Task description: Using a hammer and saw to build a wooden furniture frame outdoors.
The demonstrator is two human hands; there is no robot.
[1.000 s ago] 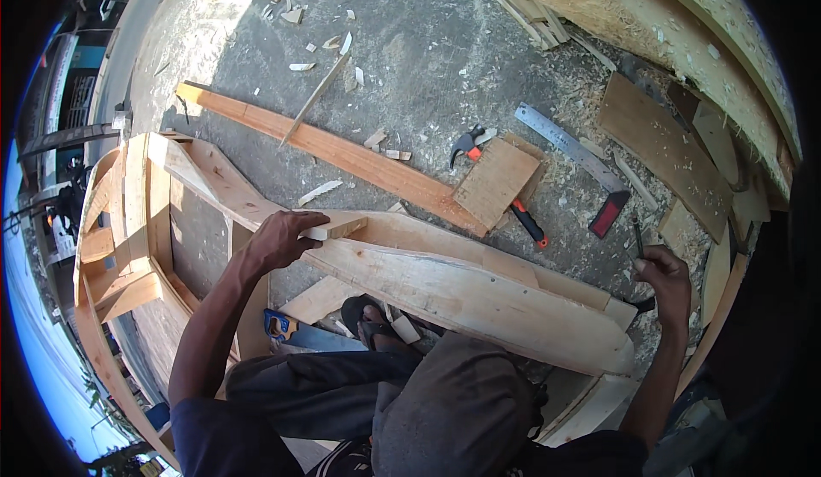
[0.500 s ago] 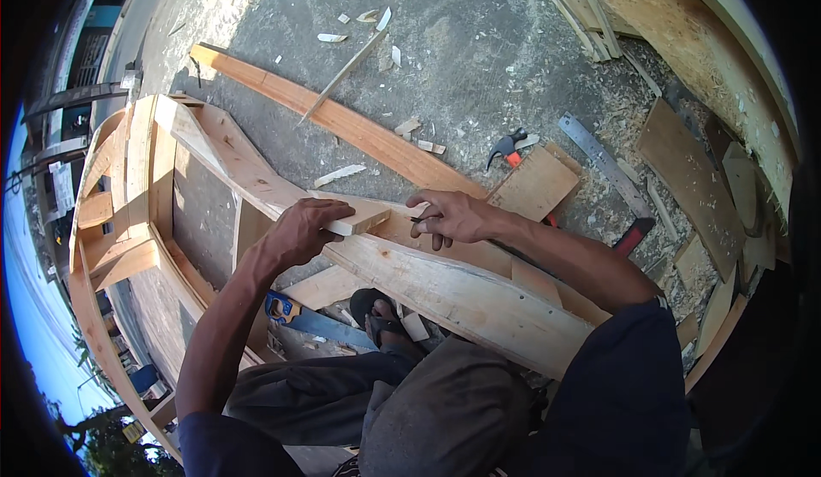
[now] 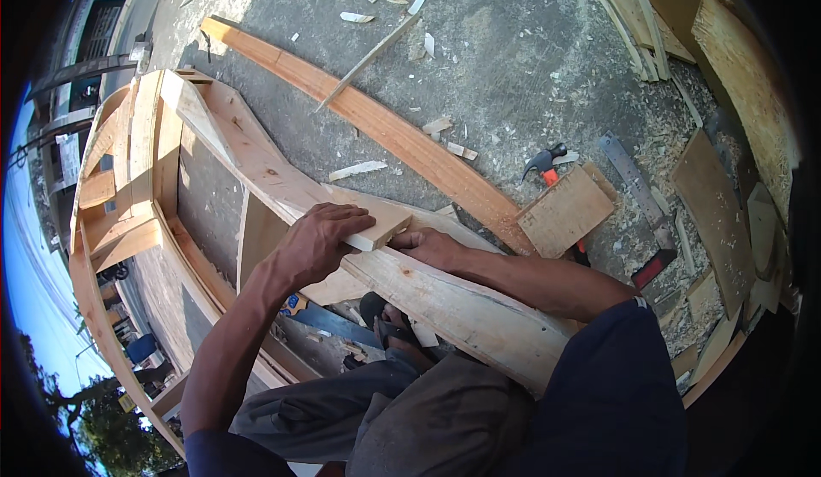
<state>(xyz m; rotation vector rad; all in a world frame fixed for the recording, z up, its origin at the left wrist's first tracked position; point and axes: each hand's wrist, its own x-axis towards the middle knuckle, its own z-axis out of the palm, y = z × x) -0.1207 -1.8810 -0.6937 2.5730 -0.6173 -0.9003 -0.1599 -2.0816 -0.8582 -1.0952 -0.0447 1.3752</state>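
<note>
Left grip [image 3: 329, 229] clamped on wood block [image 3: 383, 222] at near edge of curved beam [image 3: 462, 310]. Right grip [image 3: 421, 248] swung in, now at block's right edge; closure hidden. Both hands converge.

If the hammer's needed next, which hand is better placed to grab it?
Probably the right hand: it looks closer to the hammer, while the left hand holds the wood block.
</note>
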